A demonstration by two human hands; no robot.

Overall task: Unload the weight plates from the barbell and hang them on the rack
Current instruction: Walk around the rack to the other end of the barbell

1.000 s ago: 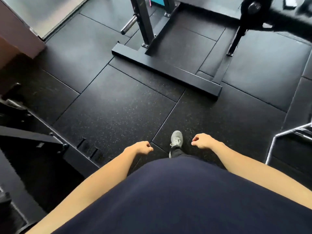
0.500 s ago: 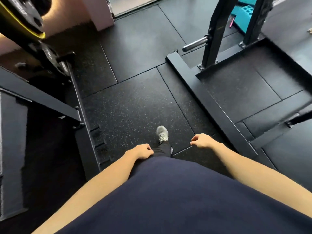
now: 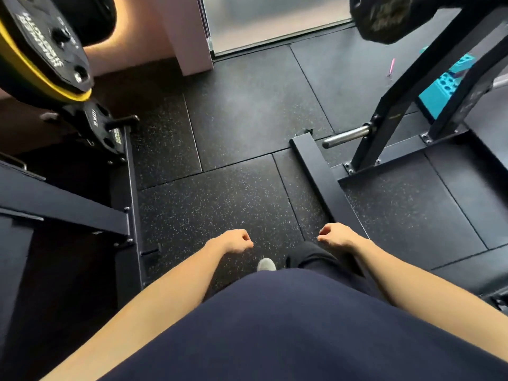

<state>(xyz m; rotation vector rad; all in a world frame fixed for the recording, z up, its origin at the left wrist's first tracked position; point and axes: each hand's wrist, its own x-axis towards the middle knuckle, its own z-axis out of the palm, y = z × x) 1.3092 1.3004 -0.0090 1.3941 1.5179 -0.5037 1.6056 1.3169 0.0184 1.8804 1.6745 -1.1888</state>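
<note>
Small plate [image 3: 103, 127] reads "10KG"; both hands [image 3: 229, 241] [image 3: 336, 237] hang loosely curled, holding nothing.

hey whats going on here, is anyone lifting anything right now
Nobody is lifting at this moment. A person stands on the rubber floor between two pieces of gym equipment, and both the left hand and the right hand hang loosely curled and hold nothing. A yellow-rimmed weight plate and a smaller black plate sit at the upper left. On the right, a bare steel peg sticks out from the black rack.
</note>
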